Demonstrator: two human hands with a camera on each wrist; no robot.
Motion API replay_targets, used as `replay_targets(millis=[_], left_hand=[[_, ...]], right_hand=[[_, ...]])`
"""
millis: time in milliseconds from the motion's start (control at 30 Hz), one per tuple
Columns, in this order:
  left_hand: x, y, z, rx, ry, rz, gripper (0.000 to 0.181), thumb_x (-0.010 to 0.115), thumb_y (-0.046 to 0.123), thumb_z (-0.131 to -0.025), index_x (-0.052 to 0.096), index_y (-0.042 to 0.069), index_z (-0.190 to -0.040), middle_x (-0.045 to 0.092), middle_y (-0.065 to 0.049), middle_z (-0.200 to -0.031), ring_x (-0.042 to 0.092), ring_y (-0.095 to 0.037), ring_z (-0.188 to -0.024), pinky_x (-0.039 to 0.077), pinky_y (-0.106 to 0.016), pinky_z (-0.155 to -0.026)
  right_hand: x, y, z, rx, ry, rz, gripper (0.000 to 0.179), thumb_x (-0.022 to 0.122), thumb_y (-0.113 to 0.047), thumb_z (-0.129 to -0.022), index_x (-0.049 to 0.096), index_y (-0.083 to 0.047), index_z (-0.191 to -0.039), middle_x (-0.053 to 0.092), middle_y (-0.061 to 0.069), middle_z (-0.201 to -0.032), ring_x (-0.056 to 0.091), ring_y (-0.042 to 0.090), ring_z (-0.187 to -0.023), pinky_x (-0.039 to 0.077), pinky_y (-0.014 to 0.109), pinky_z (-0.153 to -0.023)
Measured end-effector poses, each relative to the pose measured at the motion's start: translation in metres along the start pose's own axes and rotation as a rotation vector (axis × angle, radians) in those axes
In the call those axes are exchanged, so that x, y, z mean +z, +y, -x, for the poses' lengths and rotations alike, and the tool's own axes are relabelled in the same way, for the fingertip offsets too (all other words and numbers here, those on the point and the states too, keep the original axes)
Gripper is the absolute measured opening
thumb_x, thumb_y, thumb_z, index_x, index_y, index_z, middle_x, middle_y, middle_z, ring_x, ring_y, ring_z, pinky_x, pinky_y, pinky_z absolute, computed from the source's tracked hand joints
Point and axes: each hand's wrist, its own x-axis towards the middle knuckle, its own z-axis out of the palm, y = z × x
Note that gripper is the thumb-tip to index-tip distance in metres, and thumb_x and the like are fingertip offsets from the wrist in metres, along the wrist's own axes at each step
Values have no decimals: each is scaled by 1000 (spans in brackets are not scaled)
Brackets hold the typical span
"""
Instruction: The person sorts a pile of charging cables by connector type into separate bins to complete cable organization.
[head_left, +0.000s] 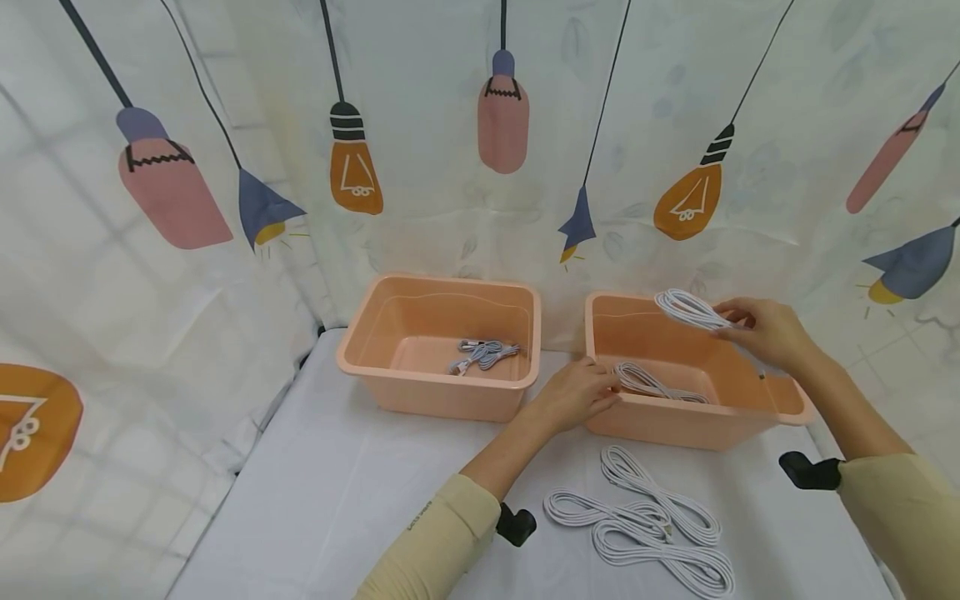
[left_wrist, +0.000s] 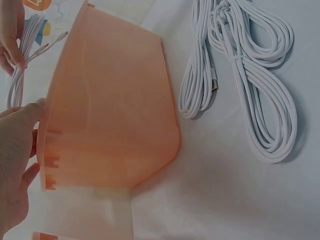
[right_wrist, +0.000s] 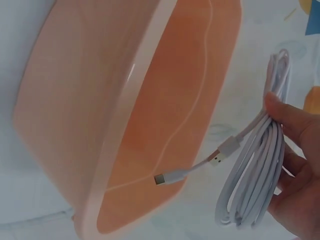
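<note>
My right hand (head_left: 768,333) pinches a coiled white USB cable (right_wrist: 255,170) above the right peach plastic bin (head_left: 675,425). Two plugs (right_wrist: 227,150) dangle from the coil, seen in the right wrist view. At that bin's near left corner, my left hand (head_left: 577,393) holds the rim, thumb outside and fingers reaching over the edge. Inside lies another white coiled cable (head_left: 652,383), close to the left fingertips. Several more white coiled cables (head_left: 652,525) lie in a loose pile on the table in front.
To the left stands a second peach bin (head_left: 442,400) with small grey cables (head_left: 483,354) inside. Both bins rest on a white-covered table (head_left: 315,500), close to a curtain (head_left: 450,225) printed with lamps.
</note>
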Motion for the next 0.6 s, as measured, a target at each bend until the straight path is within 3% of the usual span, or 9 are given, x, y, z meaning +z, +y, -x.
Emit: replay_targets(millis=[133,267,400,600], left_hand=[[0,0,0,-3,-4,-1,18,68,31,-105,78,18,-114,76,6,-110,64,-15,-105,50,-23,-89],[1,0,0,-7,0,7,18,68,30,-105,78,18,-113,76,5,-110,64,-15,-106,51,-23,-89],[1,1,0,-13,3,4,18,68,30,-105,78,18,-114,76,5,-108,64,-15,-105,51,-23,-88],[0,1,0,-18,-8,-15,20,66,31,-106,78,18,-116,76,5,-109,65,-15,-106,51,-23,-89]], right_hand=[[-3,4,-5,41,-17,4,42,77,-14,-96,63,12,-127,67,38,-113,61,38,-87,47,35,-66],[-2,8,-6,37,11,0,43,74,-13,-98,61,12,-130,65,39,-116,63,49,-97,54,51,-76],[2,7,-5,34,38,-33,44,72,-12,-99,59,11,-134,64,39,-121,61,55,-108,52,65,-85],[5,5,2,80,17,-61,47,70,-17,-103,55,10,-139,59,39,-127,57,56,-114,54,68,-88]])
